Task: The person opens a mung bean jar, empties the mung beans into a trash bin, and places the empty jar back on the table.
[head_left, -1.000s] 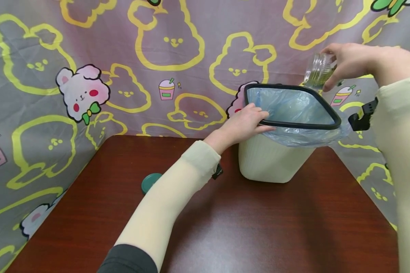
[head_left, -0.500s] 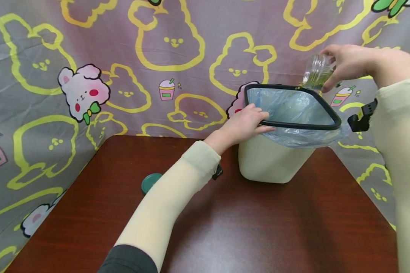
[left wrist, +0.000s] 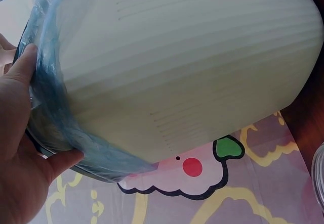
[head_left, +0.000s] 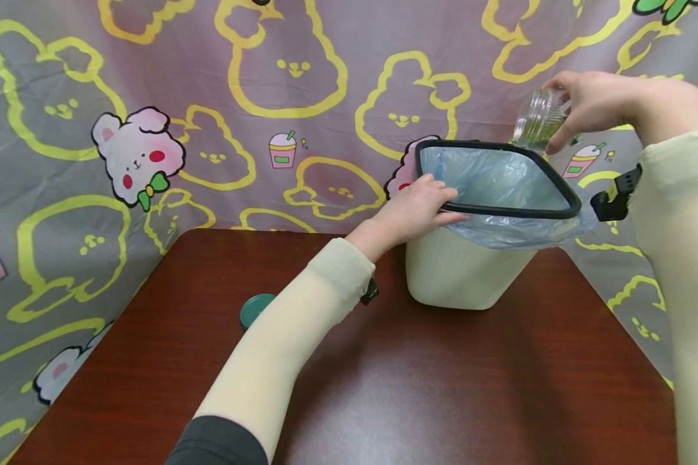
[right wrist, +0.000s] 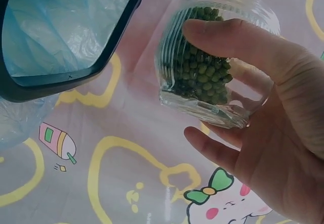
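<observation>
My left hand (head_left: 419, 203) grips the near left rim of a cream trash bin (head_left: 465, 274), with fingers over the black rim ring and thumb outside, as the left wrist view shows. A bluish clear plastic bag (head_left: 500, 181) lines the bin and folds out over its rim. Above the bin's far right side, my right hand (head_left: 599, 103) holds a ridged glass jar (head_left: 538, 119) tilted, its mouth toward the bin. Green beans (right wrist: 205, 75), which look like mung beans, lie inside the jar in the right wrist view. The bin's floor is hidden.
A round green lid (head_left: 254, 310) lies on the dark red wooden table (head_left: 442, 387), partly behind my left forearm. The patterned curtain (head_left: 326, 77) hangs close behind the bin and along both sides. A clear round rim (left wrist: 319, 176) shows at the left wrist view's edge.
Half a second ago small green bits showed at the jar's mouth and over the bag; now none are seen falling. Both hands and the bin stay nearly in place.
</observation>
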### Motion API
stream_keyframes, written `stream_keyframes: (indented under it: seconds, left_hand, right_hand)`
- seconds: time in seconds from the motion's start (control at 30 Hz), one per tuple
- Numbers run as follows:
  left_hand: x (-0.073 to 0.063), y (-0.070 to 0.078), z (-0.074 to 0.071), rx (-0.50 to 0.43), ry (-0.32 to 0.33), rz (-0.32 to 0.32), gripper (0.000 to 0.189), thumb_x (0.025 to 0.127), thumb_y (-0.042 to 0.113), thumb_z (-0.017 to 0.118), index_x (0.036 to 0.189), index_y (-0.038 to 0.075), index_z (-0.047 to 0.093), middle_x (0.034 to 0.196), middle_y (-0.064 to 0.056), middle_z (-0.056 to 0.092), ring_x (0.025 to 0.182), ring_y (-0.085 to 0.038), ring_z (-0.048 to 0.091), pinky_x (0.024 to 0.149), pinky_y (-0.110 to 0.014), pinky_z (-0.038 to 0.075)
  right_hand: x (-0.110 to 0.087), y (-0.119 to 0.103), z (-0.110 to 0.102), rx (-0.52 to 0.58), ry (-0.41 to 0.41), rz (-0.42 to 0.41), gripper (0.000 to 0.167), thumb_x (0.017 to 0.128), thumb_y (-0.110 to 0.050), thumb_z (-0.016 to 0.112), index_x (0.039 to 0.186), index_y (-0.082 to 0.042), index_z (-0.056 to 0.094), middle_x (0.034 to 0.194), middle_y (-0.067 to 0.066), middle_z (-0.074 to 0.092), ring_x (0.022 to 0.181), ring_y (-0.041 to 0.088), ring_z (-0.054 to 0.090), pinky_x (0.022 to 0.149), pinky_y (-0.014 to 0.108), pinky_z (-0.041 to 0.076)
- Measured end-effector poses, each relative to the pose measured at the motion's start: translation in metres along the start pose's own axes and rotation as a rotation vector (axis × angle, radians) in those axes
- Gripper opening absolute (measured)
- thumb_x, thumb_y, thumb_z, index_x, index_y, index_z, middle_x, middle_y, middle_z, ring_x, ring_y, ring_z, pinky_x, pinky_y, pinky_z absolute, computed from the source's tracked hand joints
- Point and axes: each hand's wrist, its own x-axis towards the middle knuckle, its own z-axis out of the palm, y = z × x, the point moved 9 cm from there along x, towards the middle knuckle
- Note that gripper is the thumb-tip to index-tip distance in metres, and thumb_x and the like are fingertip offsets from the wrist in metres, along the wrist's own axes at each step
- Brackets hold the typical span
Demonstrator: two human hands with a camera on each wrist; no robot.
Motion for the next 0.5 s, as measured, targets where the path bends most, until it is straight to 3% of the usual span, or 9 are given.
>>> stream_keyframes:
  seconds: [0.3, 0.5]
  left_hand:
    - [0.0005, -0.0005, 0.0001, -0.011, -0.006, -0.008, 0.034, 0.097, 0.049, 0.053, 0.093, 0.016, 0.058, 0.083, 0.002, 0.051, 0.088, -0.014, 0.042, 0.074, -0.021, 0.036]
    - [0.001, 0.0003, 0.0009, -0.009, -0.006, -0.005, 0.034, 0.097, 0.049, 0.053, 0.093, 0.016, 0.058, 0.082, 0.002, 0.05, 0.087, -0.014, 0.042, 0.073, -0.021, 0.036]
  right_hand:
    - [0.0, -0.0037, -0.0043, -0.007, 0.023, -0.014, 0.103, 0.072, -0.009, 0.082, 0.144, 0.014, 0.013, 0.132, 0.043, 0.029, 0.108, 0.055, 0.042, 0.088, 0.063, 0.038]
    - [0.0018, 0.0015, 0.0046, 0.003, -0.021, 0.003, 0.106, 0.07, -0.008, 0.083, 0.145, 0.014, 0.012, 0.133, 0.044, 0.027, 0.109, 0.056, 0.041, 0.088, 0.064, 0.038]
